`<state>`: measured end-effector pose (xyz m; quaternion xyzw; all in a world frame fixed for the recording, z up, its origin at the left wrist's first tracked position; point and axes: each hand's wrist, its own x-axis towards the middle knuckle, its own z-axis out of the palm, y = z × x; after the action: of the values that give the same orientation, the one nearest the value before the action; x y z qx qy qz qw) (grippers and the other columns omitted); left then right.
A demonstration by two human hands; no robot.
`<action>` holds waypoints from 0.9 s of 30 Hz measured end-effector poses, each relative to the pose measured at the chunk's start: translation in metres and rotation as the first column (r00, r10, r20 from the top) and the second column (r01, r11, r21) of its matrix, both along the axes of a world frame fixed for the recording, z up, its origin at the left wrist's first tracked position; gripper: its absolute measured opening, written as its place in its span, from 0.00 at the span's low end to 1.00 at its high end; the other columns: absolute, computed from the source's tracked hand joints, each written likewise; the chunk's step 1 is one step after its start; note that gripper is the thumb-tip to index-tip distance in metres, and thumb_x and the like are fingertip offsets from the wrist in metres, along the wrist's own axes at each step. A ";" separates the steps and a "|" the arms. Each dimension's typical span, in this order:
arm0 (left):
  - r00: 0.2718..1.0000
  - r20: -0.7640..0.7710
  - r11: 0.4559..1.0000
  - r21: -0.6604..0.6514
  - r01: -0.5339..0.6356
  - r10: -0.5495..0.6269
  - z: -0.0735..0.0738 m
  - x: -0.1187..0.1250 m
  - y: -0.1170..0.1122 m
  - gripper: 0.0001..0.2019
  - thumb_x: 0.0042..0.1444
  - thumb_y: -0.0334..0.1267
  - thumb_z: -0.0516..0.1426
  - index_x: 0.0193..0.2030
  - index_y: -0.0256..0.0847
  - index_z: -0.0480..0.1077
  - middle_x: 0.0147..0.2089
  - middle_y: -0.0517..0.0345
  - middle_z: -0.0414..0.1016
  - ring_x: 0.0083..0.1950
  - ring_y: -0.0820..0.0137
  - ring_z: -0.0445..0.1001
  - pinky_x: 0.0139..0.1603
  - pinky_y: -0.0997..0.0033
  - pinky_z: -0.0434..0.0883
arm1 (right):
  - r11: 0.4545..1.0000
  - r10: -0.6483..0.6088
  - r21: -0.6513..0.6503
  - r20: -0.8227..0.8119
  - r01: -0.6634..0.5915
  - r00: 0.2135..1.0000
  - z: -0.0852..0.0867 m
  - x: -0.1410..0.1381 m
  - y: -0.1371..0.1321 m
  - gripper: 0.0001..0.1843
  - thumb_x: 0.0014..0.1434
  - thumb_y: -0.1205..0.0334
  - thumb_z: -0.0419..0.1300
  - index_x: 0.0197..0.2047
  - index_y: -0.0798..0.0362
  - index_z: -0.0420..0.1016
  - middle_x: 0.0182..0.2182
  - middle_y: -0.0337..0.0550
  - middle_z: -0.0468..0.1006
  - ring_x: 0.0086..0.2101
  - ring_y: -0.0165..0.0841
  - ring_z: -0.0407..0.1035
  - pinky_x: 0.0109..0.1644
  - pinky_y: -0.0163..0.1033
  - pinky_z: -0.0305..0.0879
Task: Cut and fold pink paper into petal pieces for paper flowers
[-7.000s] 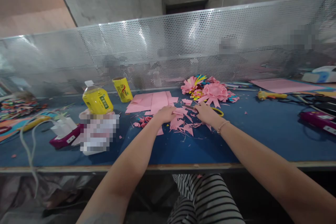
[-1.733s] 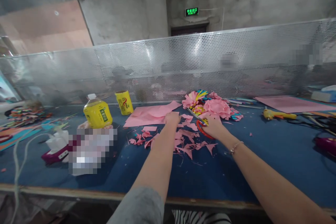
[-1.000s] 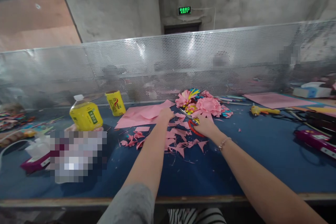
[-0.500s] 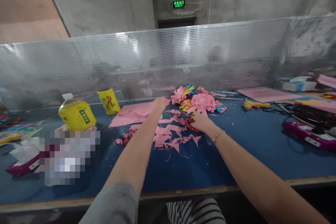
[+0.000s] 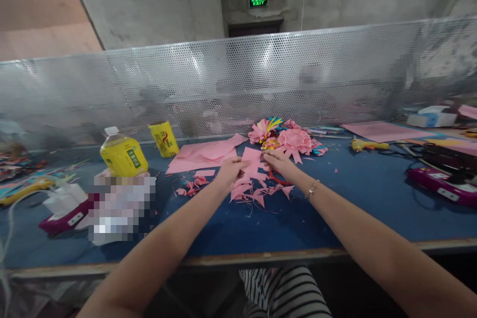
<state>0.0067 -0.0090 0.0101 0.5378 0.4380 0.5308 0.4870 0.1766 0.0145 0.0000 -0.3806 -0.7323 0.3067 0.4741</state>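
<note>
The left arm (image 5: 160, 243) is stretched from the lower left of the frame to its middle, the right arm (image 5: 365, 233) from the lower right. Near the centre, the left hand (image 5: 229, 173) is curled, its fingers drawn to the thumb. The right hand (image 5: 280, 164) is held near it, back upward, fingers pointed leftward, their grip partly hidden.

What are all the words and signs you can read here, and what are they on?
"安全出口": on the green sign, top line.
"EXIT": same sign, underneath.
Too small or blurred to read: the writing on the bottle and the yellow container.
Pink paper in the left hand: no writing visible.
</note>
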 end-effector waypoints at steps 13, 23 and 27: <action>0.993 -0.111 0.997 0.055 0.056 -0.050 -0.011 -0.001 -0.007 0.10 0.35 0.40 0.59 0.23 0.36 0.65 0.22 0.64 0.61 0.23 0.78 0.62 0.25 0.75 0.66 | 1.000 -0.027 0.007 0.022 0.027 0.999 -0.002 -0.005 -0.003 0.15 0.44 0.57 0.57 0.35 0.57 0.68 0.21 0.35 0.65 0.22 0.24 0.59 0.28 0.33 0.58; 0.988 -0.156 0.994 0.103 0.038 -0.022 -0.011 -0.005 -0.002 0.09 0.35 0.39 0.58 0.23 0.36 0.66 0.16 0.66 0.59 0.17 0.82 0.53 0.17 0.79 0.52 | 0.997 0.003 -0.080 -0.095 -0.011 0.995 0.005 -0.004 -0.006 0.12 0.42 0.56 0.57 0.28 0.55 0.65 0.20 0.34 0.67 0.20 0.24 0.61 0.27 0.33 0.60; 0.989 -0.146 0.994 0.112 0.010 0.006 -0.013 -0.002 -0.002 0.08 0.37 0.39 0.57 0.24 0.37 0.65 0.20 0.64 0.62 0.20 0.81 0.58 0.21 0.79 0.58 | 0.990 0.000 -0.137 -0.185 -0.026 0.983 0.004 -0.004 -0.006 0.09 0.41 0.59 0.56 0.26 0.53 0.61 0.20 0.34 0.68 0.21 0.25 0.64 0.27 0.33 0.62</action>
<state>0.0043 -0.0112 -0.0029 0.6021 0.4415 0.5134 0.4232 0.1726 0.0083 0.0039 -0.3776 -0.6646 0.3940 0.5104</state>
